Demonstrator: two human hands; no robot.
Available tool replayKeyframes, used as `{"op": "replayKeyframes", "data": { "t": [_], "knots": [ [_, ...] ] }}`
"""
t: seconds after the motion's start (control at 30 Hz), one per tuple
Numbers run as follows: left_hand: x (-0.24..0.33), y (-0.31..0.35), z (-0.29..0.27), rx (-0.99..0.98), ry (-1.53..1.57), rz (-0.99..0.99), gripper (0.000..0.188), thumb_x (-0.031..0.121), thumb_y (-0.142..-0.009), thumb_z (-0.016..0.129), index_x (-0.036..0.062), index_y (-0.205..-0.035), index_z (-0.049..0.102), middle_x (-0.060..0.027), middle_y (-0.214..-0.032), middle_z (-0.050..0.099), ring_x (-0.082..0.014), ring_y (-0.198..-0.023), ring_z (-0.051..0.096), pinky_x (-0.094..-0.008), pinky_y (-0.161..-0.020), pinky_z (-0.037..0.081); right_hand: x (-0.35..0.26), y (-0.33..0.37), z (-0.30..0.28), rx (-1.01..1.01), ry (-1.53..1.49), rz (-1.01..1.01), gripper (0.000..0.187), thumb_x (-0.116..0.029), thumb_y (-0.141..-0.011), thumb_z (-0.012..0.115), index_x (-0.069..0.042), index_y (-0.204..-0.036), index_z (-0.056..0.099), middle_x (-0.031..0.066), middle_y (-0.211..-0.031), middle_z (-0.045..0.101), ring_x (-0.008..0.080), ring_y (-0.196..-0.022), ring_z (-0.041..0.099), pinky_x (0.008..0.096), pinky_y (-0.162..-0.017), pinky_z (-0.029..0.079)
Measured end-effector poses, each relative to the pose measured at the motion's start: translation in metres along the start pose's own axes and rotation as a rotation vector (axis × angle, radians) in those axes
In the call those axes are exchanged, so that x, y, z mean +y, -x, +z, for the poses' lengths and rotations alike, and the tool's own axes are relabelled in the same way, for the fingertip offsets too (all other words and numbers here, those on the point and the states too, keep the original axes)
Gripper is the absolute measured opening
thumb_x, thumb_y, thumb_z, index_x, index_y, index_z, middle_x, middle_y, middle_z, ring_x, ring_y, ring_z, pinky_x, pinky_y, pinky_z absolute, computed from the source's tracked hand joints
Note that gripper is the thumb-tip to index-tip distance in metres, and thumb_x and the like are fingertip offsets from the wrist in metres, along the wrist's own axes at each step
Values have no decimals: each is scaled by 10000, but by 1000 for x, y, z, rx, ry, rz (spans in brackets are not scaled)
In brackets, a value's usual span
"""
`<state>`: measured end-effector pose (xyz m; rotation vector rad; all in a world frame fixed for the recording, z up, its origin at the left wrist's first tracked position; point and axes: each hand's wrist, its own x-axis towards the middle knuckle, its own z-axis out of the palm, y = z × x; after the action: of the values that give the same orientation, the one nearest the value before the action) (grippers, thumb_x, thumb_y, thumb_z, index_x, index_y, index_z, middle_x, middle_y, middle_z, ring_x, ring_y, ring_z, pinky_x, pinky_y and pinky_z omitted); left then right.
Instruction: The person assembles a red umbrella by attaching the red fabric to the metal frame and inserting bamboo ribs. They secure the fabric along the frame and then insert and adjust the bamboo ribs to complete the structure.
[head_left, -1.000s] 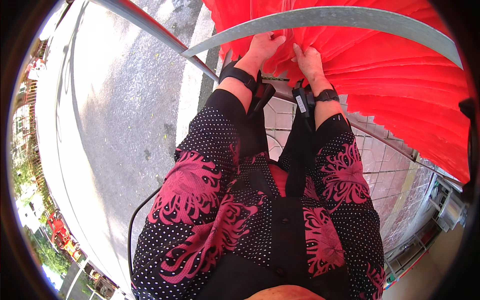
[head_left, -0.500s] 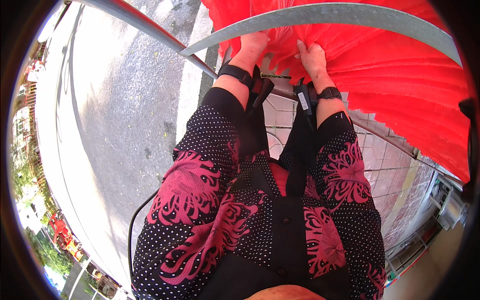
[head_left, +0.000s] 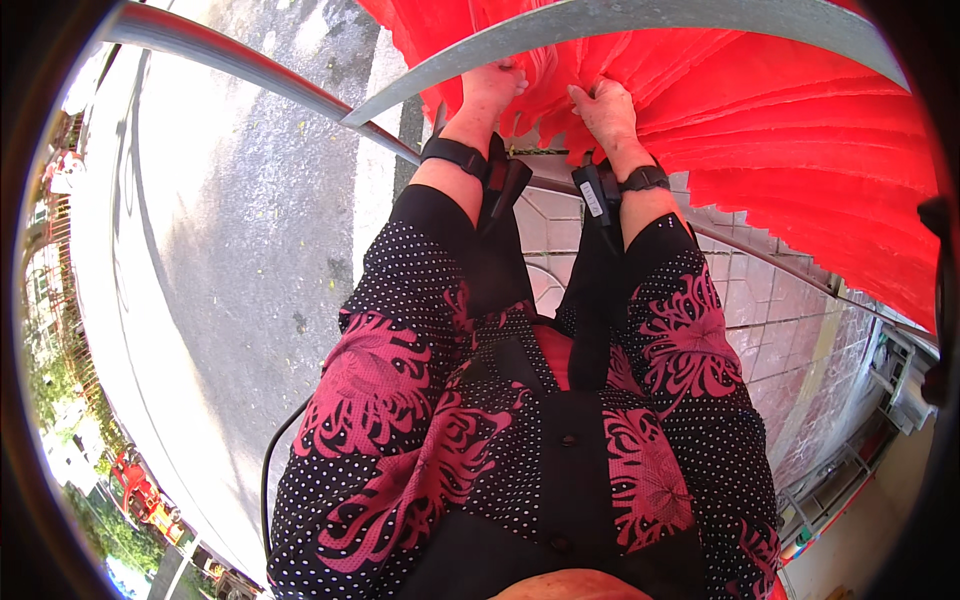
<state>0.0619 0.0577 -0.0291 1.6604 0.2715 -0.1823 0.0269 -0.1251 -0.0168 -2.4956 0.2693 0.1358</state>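
Note:
A large red pleated cloth (head_left: 780,130), gathered in many thin folds with a jagged lower edge, spreads across the top and upper right. At its left part my left hand (head_left: 494,85) is closed, with fingers curled at the gathered folds. A short gap to the right, my right hand (head_left: 607,110) pinches the cloth, thumb toward the left hand; its fingertips are partly hidden in the folds. Both wrists wear black bands, and dark straps or cables hang below them. A curved grey metal bar (head_left: 620,22) passes above both hands.
A straight metal rail (head_left: 230,65) slants from the upper left and meets the curved bar. Grey asphalt (head_left: 270,200) lies to the left, pale paving tiles (head_left: 760,300) below the cloth. A thin dark rail (head_left: 770,265) runs under the cloth; metal frames (head_left: 900,370) stand at the right.
Hands, cloth and bars all sit slightly further left in the picture. My left fingers show more plainly below the curved bar, and the right hand still grips the cloth.

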Motion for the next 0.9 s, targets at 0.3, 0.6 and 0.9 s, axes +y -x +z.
{"op": "replayKeyframes", "data": {
  "t": [0.3, 0.6, 0.9],
  "knots": [
    [11, 8, -5, 76, -20, -78, 219, 11, -835, 656, -105, -1016, 615, -147, -785, 696, -205, -656, 710, -283, -584, 585, 5, 0, -1, 82, 34, 11, 299, -342, -844, 674, -43, -834, 668, 87, -726, 708, 221, -737, 703, 367, -690, 531],
    [14, 9, -5, 102, 9, -33, 204, 150, -869, 683, -46, -819, 670, -87, -658, 664, -144, -538, 641, -262, -520, 526, -1, 3, -9, -56, -64, 25, 339, -352, -816, 686, -112, -1056, 684, 159, -957, 700, 333, -956, 660, 428, -835, 517],
    [-11, -8, -11, 111, 110, 15, 138, 102, -895, 628, -22, -844, 658, -43, -652, 608, -114, -531, 564, -240, -496, 461, 3, 15, 2, -26, -249, -192, 149, -194, -835, 680, -49, -863, 655, 118, -751, 664, 261, -723, 656, 365, -684, 512]
  ]
}}
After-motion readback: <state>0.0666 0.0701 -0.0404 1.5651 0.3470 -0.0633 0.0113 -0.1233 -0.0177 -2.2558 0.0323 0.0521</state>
